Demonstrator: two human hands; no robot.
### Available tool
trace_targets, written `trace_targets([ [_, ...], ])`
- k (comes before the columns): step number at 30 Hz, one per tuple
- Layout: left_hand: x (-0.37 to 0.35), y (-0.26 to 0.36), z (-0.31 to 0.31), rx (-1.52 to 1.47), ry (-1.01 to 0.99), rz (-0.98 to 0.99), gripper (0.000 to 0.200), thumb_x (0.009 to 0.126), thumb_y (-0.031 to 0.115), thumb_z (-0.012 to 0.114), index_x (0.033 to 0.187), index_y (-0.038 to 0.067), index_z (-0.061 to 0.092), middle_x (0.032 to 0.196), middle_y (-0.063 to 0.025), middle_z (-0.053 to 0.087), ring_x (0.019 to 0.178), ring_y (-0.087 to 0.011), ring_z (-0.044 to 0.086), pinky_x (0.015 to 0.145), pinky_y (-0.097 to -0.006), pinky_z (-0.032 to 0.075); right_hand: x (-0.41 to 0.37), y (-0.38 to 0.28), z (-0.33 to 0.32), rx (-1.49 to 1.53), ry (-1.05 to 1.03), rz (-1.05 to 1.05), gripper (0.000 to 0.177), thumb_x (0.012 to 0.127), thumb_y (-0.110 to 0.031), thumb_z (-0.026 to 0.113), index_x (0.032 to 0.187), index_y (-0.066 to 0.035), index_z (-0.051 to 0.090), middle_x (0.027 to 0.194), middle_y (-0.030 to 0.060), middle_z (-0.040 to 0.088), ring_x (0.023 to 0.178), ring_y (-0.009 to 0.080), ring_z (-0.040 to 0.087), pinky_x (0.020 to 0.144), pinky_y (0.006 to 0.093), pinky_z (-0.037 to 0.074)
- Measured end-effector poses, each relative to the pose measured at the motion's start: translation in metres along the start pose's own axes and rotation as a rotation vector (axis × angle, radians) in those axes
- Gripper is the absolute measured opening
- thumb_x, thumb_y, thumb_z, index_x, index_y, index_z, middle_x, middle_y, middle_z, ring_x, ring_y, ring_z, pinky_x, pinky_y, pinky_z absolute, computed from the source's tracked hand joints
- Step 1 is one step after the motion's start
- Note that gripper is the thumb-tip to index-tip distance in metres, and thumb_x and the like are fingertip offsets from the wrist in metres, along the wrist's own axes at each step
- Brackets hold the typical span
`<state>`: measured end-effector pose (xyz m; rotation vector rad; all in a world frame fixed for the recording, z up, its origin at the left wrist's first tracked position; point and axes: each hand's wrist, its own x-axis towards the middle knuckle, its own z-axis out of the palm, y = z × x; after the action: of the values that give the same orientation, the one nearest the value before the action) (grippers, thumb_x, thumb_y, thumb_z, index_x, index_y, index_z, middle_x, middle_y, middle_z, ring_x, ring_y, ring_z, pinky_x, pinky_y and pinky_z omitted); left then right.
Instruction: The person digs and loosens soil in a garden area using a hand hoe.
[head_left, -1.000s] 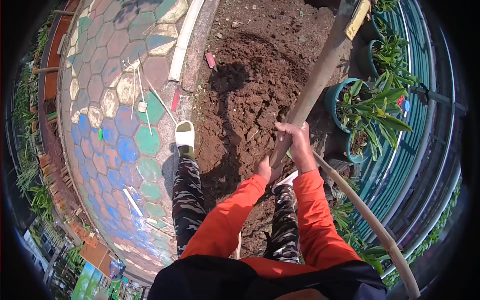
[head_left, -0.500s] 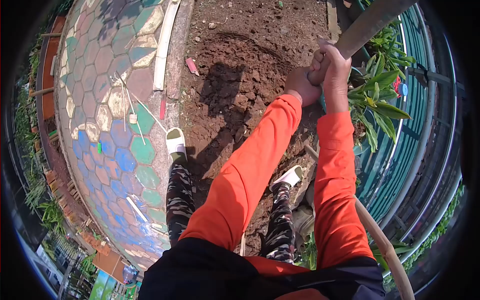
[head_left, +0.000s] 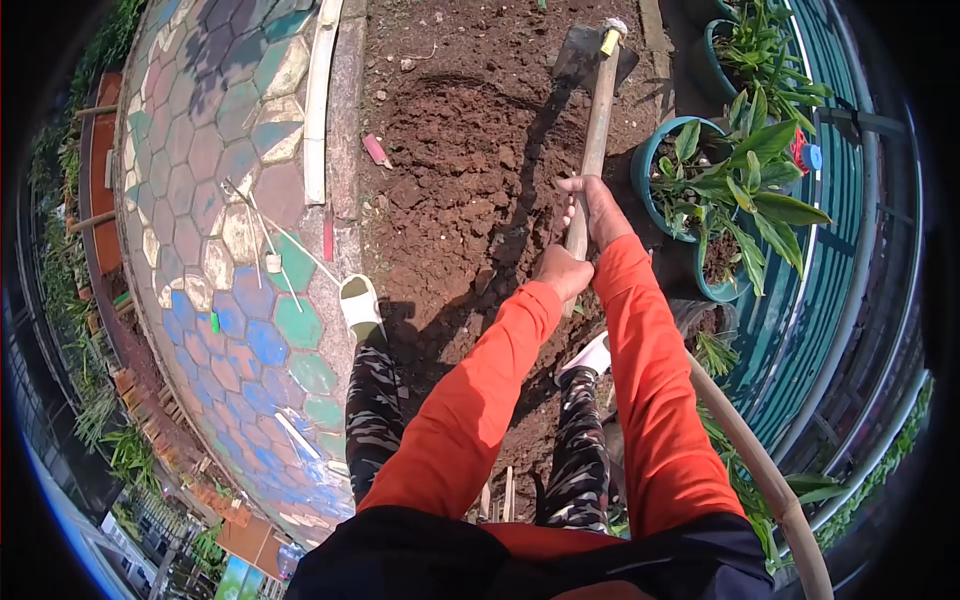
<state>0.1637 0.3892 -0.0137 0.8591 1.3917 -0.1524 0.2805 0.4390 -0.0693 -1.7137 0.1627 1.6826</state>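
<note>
Both hands grip the wooden handle of a hoe (head_left: pixel 599 110). My left hand (head_left: pixel 563 272) is closed around its near end, and my right hand (head_left: pixel 600 210) wraps it just ahead, thumb along the side. The handle points away from me, and its dark metal blade (head_left: pixel 578 58) shows over the soil at the far end, by the bed's right edge. Below and left of the handle lies a bed of loose brown soil (head_left: pixel 450 150), dug into clods. My feet, in pale clogs (head_left: pixel 359 304), stand to either side of the bed's near part.
Teal pots (head_left: pixel 640 170) with leafy plants (head_left: pixel 770 190) line the right side, before a green slatted surface (head_left: pixel 835 230). A bamboo pole (head_left: pixel 750 450) leans by my right arm. A curb (head_left: pixel 345 120) and painted hexagon paving (head_left: pixel 190 220) lie left; a pink piece (head_left: pixel 377 151) rests on the soil.
The hoe has swung down and forward from a raised position at the upper right. Its blade has come into view, and both hands have moved lower and to the left.
</note>
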Motion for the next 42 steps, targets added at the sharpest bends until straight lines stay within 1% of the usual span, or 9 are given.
trace_targets([
  [4,0.011,0.006,0.009,0.03,0.067,0.099,0.028,0.067,0.012,0.061,0.084,-0.01,0.064,0.077,-0.0213,0.066,0.078,-0.0316,0.067,0.072,-0.0387,0.05,0.004,-0.043,-0.004,-0.211,0.025,-0.1,0.021,0.073,-0.019,0.061,0.087,-0.003,0.063,0.061,0.0033,0.053,0.05,0.0175,0.052,0.049,0.031,0.047],
  [8,0.029,-0.083,0.024,0.036,0.146,0.048,0.023,0.065,0.011,0.066,0.081,-0.006,0.063,0.067,-0.0139,0.062,0.06,-0.0269,0.063,0.057,-0.0382,0.047,0.013,0.022,0.001,-0.11,0.042,-0.067,0.014,0.074,-0.012,0.062,0.082,-0.001,0.062,0.06,0.0051,0.052,0.046,0.0184,0.05,0.043,0.0334,0.045],
  [11,-0.007,-0.119,0.013,-0.006,0.114,-0.066,0.033,0.068,0.015,0.059,0.094,-0.006,0.065,0.091,-0.028,0.065,0.092,-0.0393,0.065,0.078,-0.0419,0.05,-0.017,0.072,0.011,-0.038,0.087,-0.006,0.01,0.078,-0.011,0.061,0.078,-0.003,0.054,0.055,0.0031,0.046,0.042,0.0157,0.044,0.041,0.0319,0.042],
  [19,-0.122,-0.239,0.049,0.185,0.192,0.024,0.046,0.071,0.022,0.067,0.113,0.008,0.053,0.09,-0.0248,0.065,0.086,-0.0447,0.062,0.076,-0.0499,0.05,-0.106,0.19,-0.024,0.195,-0.08,0.332,0.017,0.08,-0.016,0.064,0.07,-0.009,0.053,0.052,-0.0001,0.045,0.043,0.0146,0.044,0.045,0.0283,0.04],
  [26,-0.143,-0.28,0.09,0.186,0.261,0.15,0.044,0.074,0.027,0.068,0.111,0.009,0.052,0.081,-0.0248,0.064,0.078,-0.0448,0.063,0.07,-0.0506,0.051,-0.152,0.185,-0.033,0.123,0.007,0.308,0.02,0.075,-0.012,0.069,0.068,-0.011,0.05,0.056,-0.0001,0.047,0.045,0.0152,0.045,0.051,0.0298,0.041],
  [32,-0.068,-0.131,0.059,-0.016,0.325,0.732,0.041,0.071,0.025,0.072,0.103,0.005,0.056,0.076,-0.0226,0.064,0.072,-0.042,0.064,0.06,-0.047,0.051,-0.215,0.017,0.003,0.064,-0.062,-0.451,0.024,0.068,-0.003,0.07,0.081,-0.002,0.049,0.066,0.0063,0.052,0.054,0.017,0.051,0.053,0.03,0.043],
  [35,-0.051,0.046,0.018,-0.145,0.109,0.846,0.035,0.071,0.021,0.071,0.099,0.007,0.056,0.077,-0.0203,0.065,0.074,-0.0393,0.065,0.063,-0.043,0.053,-0.224,-0.099,0.013,-0.008,-0.151,-0.962,0.032,0.069,-0.015,0.071,0.092,0.001,0.055,0.07,0.006,0.056,0.061,0.0158,0.057,0.063,0.0291,0.048],
  [37,-0.058,0.142,0.002,-0.113,0.26,1.193,0.031,0.073,0.015,0.069,0.099,0.002,0.058,0.072,-0.0163,0.065,0.066,-0.0256,0.068,0.061,-0.0344,0.052,-0.235,-0.169,0.019,-0.036,-0.233,-1.252,0.026,0.073,-0.009,0.067,0.093,0.002,0.055,0.072,0.0077,0.057,0.062,0.0177,0.059,0.064,0.0324,0.052],
  [42,-0.048,0.208,0.01,-0.13,0.358,1.156,0.03,0.067,0.016,0.071,0.092,0.0,0.062,0.076,-0.016,0.067,0.07,-0.0246,0.068,0.065,-0.0351,0.052,-0.203,-0.222,0.008,0.099,-0.547,-1.05,0.015,0.081,-0.009,0.061,0.094,-0.002,0.055,0.068,0.0054,0.047,0.055,0.0137,0.045,0.055,0.0306,0.041],
])
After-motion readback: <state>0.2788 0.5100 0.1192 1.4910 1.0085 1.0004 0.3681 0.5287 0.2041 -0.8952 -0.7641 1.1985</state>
